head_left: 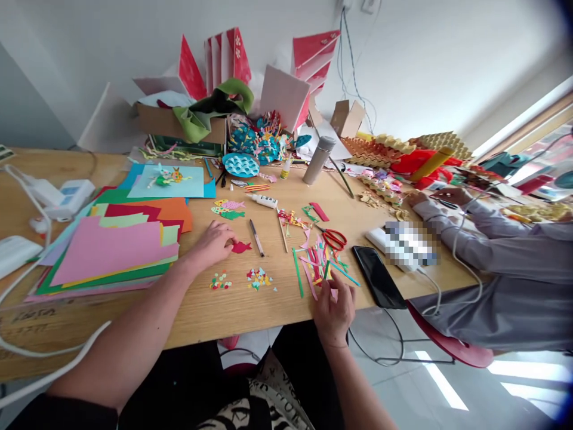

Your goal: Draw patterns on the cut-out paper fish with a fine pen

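Note:
My left hand [215,243] rests on the table with curled fingers closed at the head end of a small red paper fish [242,246]. Between the fingertips of my right hand [335,306] is a green paper strip [326,270], over a pile of coloured paper strips [316,258]. A pink patterned paper fish [229,204] and a green one [230,213] lie beyond my left hand. Paper dots [220,280] and small paper triangles [258,279] are scattered nearer me. A pen [256,237] lies right of the red fish.
Red-handled scissors [334,239] and a black phone [378,278] lie to the right. Stacked coloured paper [105,251] covers the left side. A glue bottle [263,200] and a flask [319,160] are farther back. Another person's sleeves [461,239] reach over the table at right, beside a white power strip [394,246].

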The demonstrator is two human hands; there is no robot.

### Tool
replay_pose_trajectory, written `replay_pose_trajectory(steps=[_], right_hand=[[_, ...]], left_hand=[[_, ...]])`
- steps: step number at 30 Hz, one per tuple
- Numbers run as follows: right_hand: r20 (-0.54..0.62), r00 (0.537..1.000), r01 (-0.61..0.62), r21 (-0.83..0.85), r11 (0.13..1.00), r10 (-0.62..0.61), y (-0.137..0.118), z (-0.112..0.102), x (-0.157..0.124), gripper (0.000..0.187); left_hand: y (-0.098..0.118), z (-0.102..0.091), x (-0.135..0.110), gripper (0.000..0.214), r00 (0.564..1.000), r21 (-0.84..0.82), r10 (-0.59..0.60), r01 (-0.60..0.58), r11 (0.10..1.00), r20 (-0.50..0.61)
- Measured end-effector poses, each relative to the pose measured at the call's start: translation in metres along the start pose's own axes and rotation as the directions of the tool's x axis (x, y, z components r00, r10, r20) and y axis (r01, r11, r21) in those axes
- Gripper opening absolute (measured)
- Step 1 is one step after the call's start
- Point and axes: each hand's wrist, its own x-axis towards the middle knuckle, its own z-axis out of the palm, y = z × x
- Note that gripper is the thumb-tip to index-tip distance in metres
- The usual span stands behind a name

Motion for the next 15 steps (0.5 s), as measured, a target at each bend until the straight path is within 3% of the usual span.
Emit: replay_pose_trajectory(steps=[6,15], right_hand=[[-0.032,0.999,0.010,0.040,0.999,-0.009,-0.0025,0.0005,0.0001,0.025],[-0.058,0.987,-0.143,0.100,0.985,0.149,-0.0073,-0.0039,0.0012,0.024]], left_hand=[[-0.0023,0.0009,0.0007,0.017,1.000,-0.004,0.013,-0.013,1.000,-0.007],[-0.0023,-0.0006,0.0020,0.017,0.999,-0.005,0.000,0.000,1.000,0.037]])
